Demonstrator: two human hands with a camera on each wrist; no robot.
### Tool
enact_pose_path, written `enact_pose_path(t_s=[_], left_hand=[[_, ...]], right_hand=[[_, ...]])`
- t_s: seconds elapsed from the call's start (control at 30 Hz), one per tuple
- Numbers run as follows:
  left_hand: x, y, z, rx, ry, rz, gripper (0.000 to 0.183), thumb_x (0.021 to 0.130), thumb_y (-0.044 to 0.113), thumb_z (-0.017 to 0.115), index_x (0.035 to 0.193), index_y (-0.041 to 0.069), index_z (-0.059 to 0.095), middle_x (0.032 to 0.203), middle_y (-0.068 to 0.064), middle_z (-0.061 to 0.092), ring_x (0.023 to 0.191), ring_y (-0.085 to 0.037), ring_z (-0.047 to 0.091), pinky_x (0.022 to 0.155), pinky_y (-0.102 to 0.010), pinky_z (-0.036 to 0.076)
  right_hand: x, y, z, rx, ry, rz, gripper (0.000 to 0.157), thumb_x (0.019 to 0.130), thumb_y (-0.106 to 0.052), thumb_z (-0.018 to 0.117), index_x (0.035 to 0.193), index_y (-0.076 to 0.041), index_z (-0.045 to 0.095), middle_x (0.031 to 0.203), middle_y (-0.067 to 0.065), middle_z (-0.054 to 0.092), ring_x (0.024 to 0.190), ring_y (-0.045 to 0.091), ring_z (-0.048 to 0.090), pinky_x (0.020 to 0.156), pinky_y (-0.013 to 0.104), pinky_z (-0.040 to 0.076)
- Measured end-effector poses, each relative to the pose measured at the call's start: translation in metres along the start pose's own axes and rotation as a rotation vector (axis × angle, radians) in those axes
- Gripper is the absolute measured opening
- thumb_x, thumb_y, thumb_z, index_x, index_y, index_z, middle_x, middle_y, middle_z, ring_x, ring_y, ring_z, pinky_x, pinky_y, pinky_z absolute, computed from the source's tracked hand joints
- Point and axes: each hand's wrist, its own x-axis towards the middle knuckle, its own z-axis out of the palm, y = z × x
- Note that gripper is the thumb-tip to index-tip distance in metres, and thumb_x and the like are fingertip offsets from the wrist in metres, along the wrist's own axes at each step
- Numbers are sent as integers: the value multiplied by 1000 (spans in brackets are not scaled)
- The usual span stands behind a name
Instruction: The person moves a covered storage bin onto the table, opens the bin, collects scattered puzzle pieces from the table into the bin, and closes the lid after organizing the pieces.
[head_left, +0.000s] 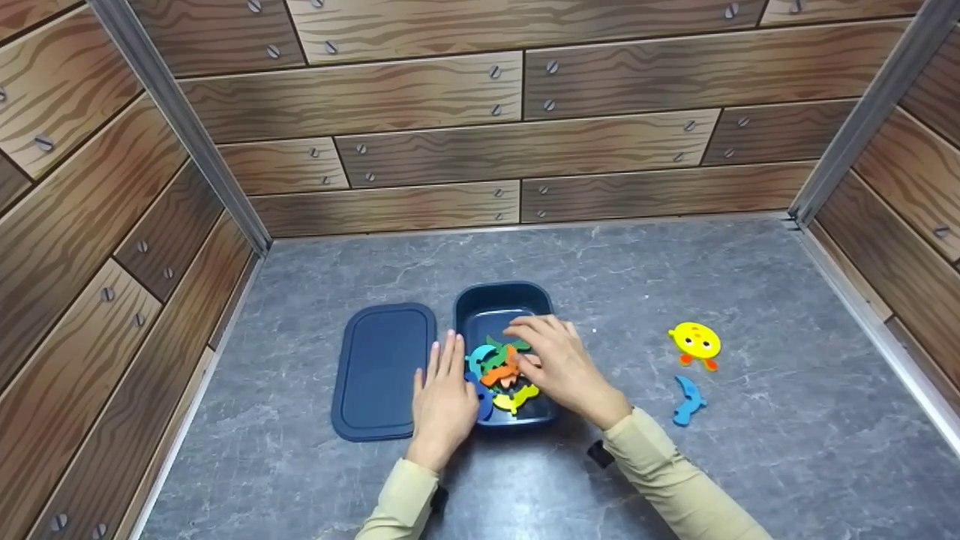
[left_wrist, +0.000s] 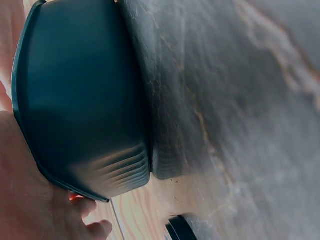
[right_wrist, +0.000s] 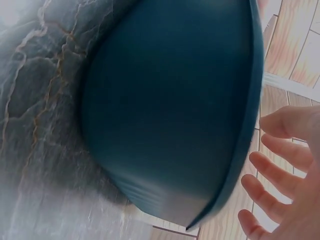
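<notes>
A dark blue plastic box (head_left: 504,294) stands uncovered, with several colourful flat toy pieces in its nearer half, among them an orange piece (head_left: 499,373), a yellow piece (head_left: 517,401) and a light blue piece (head_left: 480,355). My left hand (head_left: 444,405) rests on the box's left rim, its fingers straight and pointing forward. Over the right side of the box, my right hand (head_left: 566,369) hovers above the pieces with loosely bent, spread fingers. In the right wrist view these fingers (right_wrist: 272,172) hold nothing visible. From both wrists, the box's outer wall (left_wrist: 85,95) hides its contents.
Left of the box, its dark blue lid (head_left: 384,371) lies flat. A yellow round animal-face piece (head_left: 696,341) with orange feet lies to the right, with a blue curved piece (head_left: 688,401) nearer me. Wood-patterned walls (head_left: 435,157) enclose the grey marbled surface (head_left: 615,285).
</notes>
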Motion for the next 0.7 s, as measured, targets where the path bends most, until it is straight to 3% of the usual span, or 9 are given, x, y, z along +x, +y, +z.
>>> enact_pose_path(t_s=[0.33,0.7], left_hand=[[0,1,-1,9,1,-6,65,98,20,50,158,15,25,163,3,16,149,-25,15,113,-58,20],[0,1,0,-3,-5,-6,65,98,19,48,158,16,23,163,4,14,149,-24,14,114,-57,19]], right_hand=[[-15,1,-18,-4,8,63,33,90,-21,73,123,-16,68,129,3,61,117,23,52,91,45,40],[-31,10,-38,-42,53,69,35,86,-14,76,121,-13,69,128,5,62,114,24,53,85,41,37]])
